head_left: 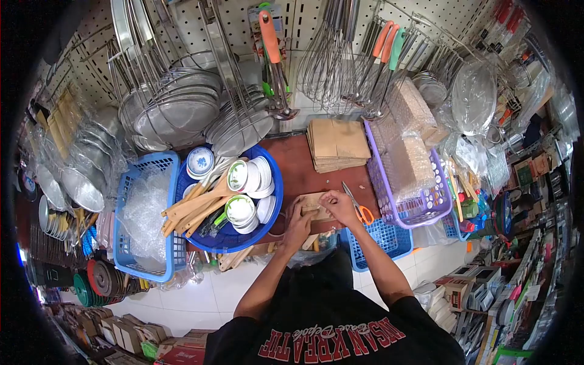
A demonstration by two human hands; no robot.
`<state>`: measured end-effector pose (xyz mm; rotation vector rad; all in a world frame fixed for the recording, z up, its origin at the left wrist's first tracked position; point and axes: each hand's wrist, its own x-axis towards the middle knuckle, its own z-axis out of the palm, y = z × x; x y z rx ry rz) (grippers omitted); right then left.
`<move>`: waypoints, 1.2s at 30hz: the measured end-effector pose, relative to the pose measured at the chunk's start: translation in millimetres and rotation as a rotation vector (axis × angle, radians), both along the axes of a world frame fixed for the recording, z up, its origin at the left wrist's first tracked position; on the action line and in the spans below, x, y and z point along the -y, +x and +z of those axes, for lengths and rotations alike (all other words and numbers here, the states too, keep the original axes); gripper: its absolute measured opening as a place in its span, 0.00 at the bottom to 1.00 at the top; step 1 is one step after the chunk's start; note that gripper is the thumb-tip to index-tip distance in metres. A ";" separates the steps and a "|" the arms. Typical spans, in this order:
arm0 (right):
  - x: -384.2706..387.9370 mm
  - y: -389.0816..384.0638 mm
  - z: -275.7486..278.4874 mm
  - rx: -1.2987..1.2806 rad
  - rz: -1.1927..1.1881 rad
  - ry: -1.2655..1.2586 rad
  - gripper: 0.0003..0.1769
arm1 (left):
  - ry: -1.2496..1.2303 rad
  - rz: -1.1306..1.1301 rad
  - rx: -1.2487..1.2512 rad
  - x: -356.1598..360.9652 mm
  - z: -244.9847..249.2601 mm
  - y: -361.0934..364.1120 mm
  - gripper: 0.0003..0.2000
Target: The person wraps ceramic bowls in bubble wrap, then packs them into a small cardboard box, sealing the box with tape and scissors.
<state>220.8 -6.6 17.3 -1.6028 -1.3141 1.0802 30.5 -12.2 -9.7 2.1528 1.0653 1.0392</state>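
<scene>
A small brown cardboard piece lies between my hands at the front edge of the dark red table. My left hand grips its left side, thumb on top and fingers at the far edge. At its right end, the fingers of my right hand are pinched together; the cardboard partly hides under them. Just right of that hand are scissors with orange handles, blades pointing away from me. Farther back sits a stack of similar flat brown cardboard pieces.
Left stands a blue basin with bowls and wooden spatulas, beside a light-blue basket of bubble wrap. A purple basket holds wrapped packages at right. Below it is another blue basket. Strainers and whisks hang behind.
</scene>
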 end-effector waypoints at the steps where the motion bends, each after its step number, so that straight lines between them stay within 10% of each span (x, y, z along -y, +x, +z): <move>1: -0.9 0.0 -0.7 0.014 -0.006 -0.003 0.07 | -0.001 0.001 -0.002 0.2 0.1 -0.1 0.16; 36: -9.6 1.5 -23.3 0.108 -0.103 0.051 0.17 | -0.106 -0.020 -0.009 0.5 9.1 3.8 0.15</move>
